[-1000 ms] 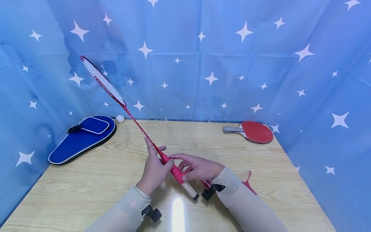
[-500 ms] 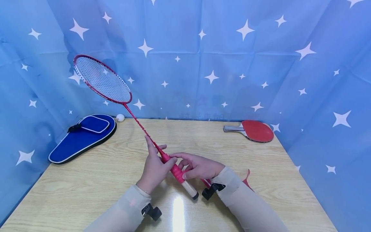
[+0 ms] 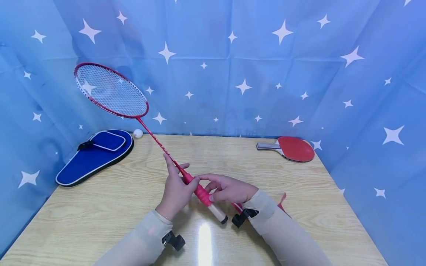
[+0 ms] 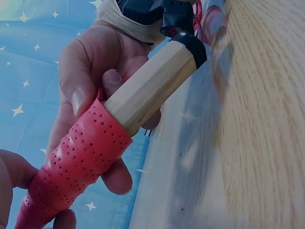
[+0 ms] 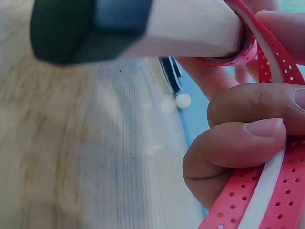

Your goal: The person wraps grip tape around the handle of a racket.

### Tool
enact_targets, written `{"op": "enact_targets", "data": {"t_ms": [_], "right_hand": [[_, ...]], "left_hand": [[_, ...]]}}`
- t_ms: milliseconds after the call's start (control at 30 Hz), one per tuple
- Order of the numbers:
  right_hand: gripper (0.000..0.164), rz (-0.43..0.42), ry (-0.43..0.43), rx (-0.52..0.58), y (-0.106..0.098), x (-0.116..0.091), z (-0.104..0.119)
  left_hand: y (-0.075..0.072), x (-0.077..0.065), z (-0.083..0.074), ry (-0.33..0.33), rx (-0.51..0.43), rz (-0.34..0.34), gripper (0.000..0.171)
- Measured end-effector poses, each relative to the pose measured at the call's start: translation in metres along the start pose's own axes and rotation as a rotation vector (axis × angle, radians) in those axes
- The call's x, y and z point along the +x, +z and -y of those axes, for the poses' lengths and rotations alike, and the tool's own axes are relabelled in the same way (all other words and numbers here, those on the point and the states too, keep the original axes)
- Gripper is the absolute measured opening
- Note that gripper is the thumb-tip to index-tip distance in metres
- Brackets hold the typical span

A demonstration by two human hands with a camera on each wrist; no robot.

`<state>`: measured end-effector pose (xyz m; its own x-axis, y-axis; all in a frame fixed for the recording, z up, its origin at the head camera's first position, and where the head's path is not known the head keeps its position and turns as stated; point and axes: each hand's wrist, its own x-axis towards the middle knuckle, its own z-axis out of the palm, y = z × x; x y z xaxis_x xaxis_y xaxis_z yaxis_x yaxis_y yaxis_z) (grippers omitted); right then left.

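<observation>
A badminton racket (image 3: 154,137) slants up to the left above the table, its strung head turned broadly to the head view. Pink perforated grip tape (image 4: 86,148) winds round the upper handle, while the lower wooden handle (image 4: 147,86) is bare down to a black butt cap (image 4: 193,47). My left hand (image 3: 174,194) holds the racket where the shaft meets the wrapped part. With curled fingers, my right hand (image 3: 233,190) grips the loose tape strip (image 5: 238,195) beside the handle. The strip trails under the right forearm, and its tail shows on the far side.
On the wooden table (image 3: 100,225), a blue paddle case (image 3: 96,162) lies at the back left with a white ball (image 3: 138,133) beside it. A red table tennis paddle (image 3: 296,149) lies at the back right. Blue star-patterned curtain (image 3: 206,37) surrounds the back and sides.
The racket has rolled about its shaft, so its head went from nearly edge-on to showing its strings broadly. Its head also shifted slightly left. Both hands stay nearly in place.
</observation>
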<state>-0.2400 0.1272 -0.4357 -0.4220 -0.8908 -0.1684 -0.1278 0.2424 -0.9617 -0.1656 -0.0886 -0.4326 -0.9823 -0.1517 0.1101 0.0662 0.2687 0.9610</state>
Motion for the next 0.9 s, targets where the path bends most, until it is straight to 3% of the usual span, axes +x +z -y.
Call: {"op": "enact_targets", "data": {"t_ms": [167, 367, 667, 900], "right_hand": [[0.081, 0.017, -0.007, 0.029, 0.0021, 0.0005, 0.0002], [0.081, 0.007, -0.023, -0.014, 0.0031, 0.0010, 0.0016], [0.085, -0.038, 0.021, -0.046, 0.0037, 0.0016, 0.0009], [0.081, -0.008, 0.006, 0.001, 0.0008, 0.0006, -0.0013]], "left_hand": [[0.0000, 0.0006, 0.0003, -0.009, -0.012, 0.018, 0.136], [0.0007, 0.0016, 0.0009, -0.006, -0.012, 0.021, 0.137], [0.0007, 0.0021, 0.0008, -0.005, 0.002, 0.008, 0.144], [0.0009, 0.0016, 0.0002, -0.011, 0.001, 0.011, 0.138]]}}
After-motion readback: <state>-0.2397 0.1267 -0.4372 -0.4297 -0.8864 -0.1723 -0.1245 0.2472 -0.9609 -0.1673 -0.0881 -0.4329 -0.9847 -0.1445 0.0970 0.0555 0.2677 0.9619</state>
